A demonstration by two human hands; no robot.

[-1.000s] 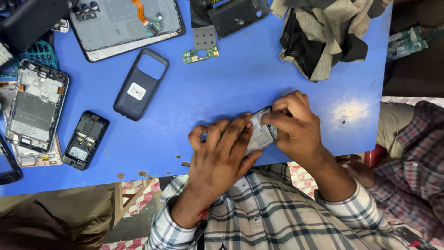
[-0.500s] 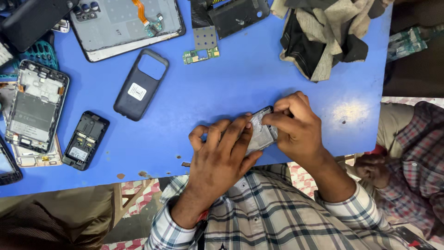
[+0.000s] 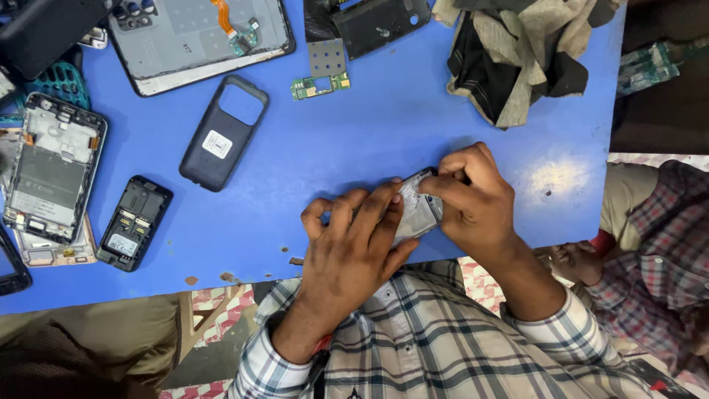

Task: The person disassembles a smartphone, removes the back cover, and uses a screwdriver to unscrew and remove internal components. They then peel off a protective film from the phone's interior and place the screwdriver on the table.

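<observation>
Looking down through the head camera, the only view I have: both hands meet at the near edge of the blue table, over a small silver-grey phone part that lies on the tabletop just in front of the person's checked shirt.

Left hand: fingers spread flat across the left half of the part, pressing it down onto the table. Palm-down hold, not a closed fist.

Right hand: curled over the part's right end, thumb and fingertips pinched on its upper corner. Grasping the part; the far side of the fingers is hidden from me.

Around them, all well apart from the hands:
- dark phone back cover with a camera cut-out and a white sticker, lying tilted, left of centre.
- small black phone shell, opened, further left.
- stripped phone frame with exposed internals at the left edge.
- large grey back panel with an orange flex cable, top left.
- small green circuit board near top centre, just below a square metal shield.
- crumpled black and tan cloth, top right.

Another person's checked sleeve shows at the right edge, off the table.
</observation>
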